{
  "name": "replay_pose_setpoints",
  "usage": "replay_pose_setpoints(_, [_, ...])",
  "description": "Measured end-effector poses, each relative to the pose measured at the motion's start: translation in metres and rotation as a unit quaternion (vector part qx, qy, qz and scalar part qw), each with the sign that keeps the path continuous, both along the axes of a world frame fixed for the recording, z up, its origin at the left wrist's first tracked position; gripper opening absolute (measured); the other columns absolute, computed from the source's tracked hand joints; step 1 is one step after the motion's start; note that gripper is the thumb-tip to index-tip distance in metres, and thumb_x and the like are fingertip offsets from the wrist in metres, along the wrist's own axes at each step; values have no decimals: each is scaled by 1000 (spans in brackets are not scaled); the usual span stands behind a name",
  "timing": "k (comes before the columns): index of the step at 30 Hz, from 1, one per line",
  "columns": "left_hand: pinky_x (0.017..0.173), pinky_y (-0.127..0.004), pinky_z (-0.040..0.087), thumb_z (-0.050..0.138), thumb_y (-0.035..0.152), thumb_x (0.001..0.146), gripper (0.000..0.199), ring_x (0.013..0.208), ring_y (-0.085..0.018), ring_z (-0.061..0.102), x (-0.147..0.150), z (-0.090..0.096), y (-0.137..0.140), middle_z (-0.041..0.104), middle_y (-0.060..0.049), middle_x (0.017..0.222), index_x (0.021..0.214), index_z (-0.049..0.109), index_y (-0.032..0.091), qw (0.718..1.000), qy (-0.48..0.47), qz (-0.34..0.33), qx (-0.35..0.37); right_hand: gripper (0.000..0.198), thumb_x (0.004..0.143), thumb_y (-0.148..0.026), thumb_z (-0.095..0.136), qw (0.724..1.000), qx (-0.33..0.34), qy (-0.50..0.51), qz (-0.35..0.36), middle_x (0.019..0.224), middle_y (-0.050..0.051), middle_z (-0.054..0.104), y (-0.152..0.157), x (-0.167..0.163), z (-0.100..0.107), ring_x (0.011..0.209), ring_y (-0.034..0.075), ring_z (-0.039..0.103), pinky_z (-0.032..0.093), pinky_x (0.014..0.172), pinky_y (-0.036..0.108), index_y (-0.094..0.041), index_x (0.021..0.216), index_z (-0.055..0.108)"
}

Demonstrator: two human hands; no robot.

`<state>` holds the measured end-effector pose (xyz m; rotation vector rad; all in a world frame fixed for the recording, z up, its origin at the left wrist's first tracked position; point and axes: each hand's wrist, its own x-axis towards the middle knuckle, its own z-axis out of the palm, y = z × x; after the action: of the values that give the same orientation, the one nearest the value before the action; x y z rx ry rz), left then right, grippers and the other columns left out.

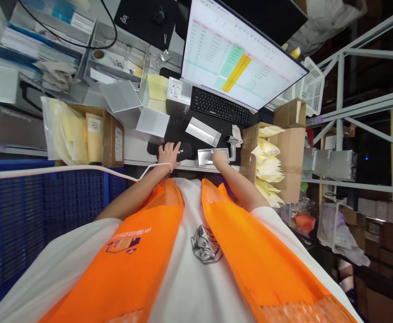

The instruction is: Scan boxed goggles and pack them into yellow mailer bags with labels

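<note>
My left hand (168,153) lies flat near the desk's front edge with its fingers spread. Its fingertips touch a black zipped-looking case (185,151) with a small white mark. My right hand (219,158) is closed, its fingers down in a small open white box (204,158) at the desk edge. Whatever those fingers hold, if anything, is hidden. Just behind lies a white box lid or tray (203,132), hollow side up. A grey and white handheld scanner (231,147) is right of the box.
A keyboard (220,106) sits below a tilted monitor (239,54) showing a spreadsheet. Cartons of yellow padded envelopes stand left (113,139) and right (290,163). White bins (118,96) and a label-bearing box (178,98) are behind. A white cable (122,174) crosses my left wrist.
</note>
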<state>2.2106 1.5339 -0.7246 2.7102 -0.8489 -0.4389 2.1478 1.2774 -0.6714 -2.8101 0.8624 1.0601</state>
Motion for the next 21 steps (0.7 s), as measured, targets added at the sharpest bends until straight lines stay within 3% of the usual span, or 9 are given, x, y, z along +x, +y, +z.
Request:
replay_pose_setpoints(4, [116, -54, 25, 76, 30, 79, 97, 146, -40, 35, 0, 0, -1, 44, -24, 157, 163, 32, 15, 1000, 1, 1, -4, 35, 96, -10, 51, 999, 3, -43, 5, 126, 23, 71, -24, -21, 39, 119, 30, 69, 54, 99, 35, -8, 126, 68])
replay_pose_setpoints(7, [114, -54, 27, 77, 31, 78, 97, 145, -40, 36, 0, 1, -1, 44, -24, 156, 163, 33, 15, 1000, 0, -3, -1, 31, 98, -18, 48, 989, 35, -142, -37, 120, 19, 74, -44, -32, 65, 114, 29, 70, 54, 96, 33, -11, 118, 71])
replay_pose_setpoints(13, [112, -53, 28, 78, 29, 78, 96, 142, -39, 39, -2, 3, 0, 46, -24, 154, 162, 34, 14, 1000, -10, -3, -7, 27, 92, -22, 50, 921, 153, -316, -167, 93, 10, 76, -61, -19, 81, 79, 23, 70, 57, 73, 30, -11, 105, 71])
replay_pose_setpoints(16, [112, -53, 27, 78, 28, 78, 95, 140, -40, 40, -4, 3, 1, 46, -24, 154, 162, 35, 14, 1000, -15, 0, -16, 23, 94, -22, 49, 926, 115, -337, -125, 88, 11, 74, -57, 2, 82, 80, 24, 69, 56, 80, 33, -12, 99, 69])
replay_pose_setpoints(21, [113, -52, 26, 77, 27, 78, 94, 141, -40, 40, -7, 0, 1, 46, -24, 154, 162, 36, 14, 999, -16, 5, -30, 25, 102, -18, 41, 964, -6, -266, 9, 106, 21, 72, -26, 50, 80, 103, 30, 70, 52, 95, 42, -10, 114, 61])
